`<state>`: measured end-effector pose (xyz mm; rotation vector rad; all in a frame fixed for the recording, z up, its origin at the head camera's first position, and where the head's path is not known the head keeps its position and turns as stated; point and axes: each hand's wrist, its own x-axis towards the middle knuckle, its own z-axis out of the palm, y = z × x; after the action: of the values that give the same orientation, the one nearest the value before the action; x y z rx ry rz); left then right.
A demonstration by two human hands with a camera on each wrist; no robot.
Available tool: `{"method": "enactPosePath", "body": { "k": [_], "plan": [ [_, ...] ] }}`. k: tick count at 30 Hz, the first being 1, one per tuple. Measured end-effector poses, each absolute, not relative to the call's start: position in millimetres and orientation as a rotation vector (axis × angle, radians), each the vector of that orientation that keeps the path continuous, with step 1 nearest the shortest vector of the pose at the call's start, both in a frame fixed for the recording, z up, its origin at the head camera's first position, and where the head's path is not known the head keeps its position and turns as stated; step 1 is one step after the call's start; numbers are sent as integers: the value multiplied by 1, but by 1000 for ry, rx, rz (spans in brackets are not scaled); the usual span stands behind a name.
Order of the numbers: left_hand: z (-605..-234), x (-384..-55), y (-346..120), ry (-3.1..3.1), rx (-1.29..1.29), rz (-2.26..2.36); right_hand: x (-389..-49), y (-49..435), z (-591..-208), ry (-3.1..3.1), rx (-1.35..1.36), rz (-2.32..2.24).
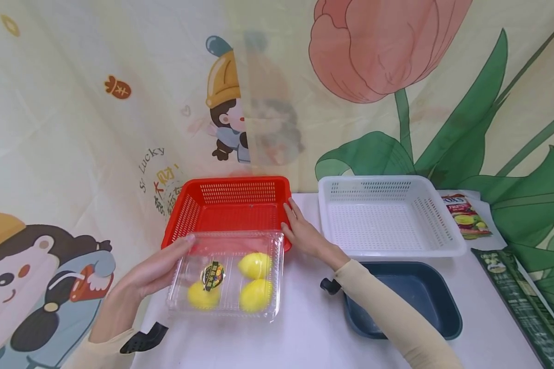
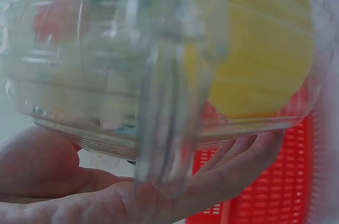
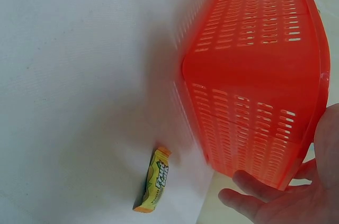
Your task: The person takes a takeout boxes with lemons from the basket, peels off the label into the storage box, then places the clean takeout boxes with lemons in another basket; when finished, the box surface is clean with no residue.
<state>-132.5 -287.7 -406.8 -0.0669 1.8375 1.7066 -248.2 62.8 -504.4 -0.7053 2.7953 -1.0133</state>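
Observation:
My left hand holds a clear plastic clamshell box by its left side; the left wrist view shows fingers stretched under it. Inside are three lemons, two at the right and one at the lower left, and the lid bears a round label. The box is in front of a red perforated basket, overlapping its front edge. On that basket's right rim my right hand grips with spread fingers, some along the outer wall in the right wrist view.
A white perforated basket stands to the right, with a dark blue tray before it. A red fruit-printed packet and a dark green package lie farther right. The right wrist view shows a small yellow candy near the red basket.

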Motion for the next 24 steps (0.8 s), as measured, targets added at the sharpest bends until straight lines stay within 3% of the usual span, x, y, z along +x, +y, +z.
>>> {"method": "enactPosePath", "body": {
  "k": [24],
  "plan": [
    [-477, -106, -283, 1863, -194, 1729, -251, 63, -506, 2772, -701, -1035]
  ]
}}
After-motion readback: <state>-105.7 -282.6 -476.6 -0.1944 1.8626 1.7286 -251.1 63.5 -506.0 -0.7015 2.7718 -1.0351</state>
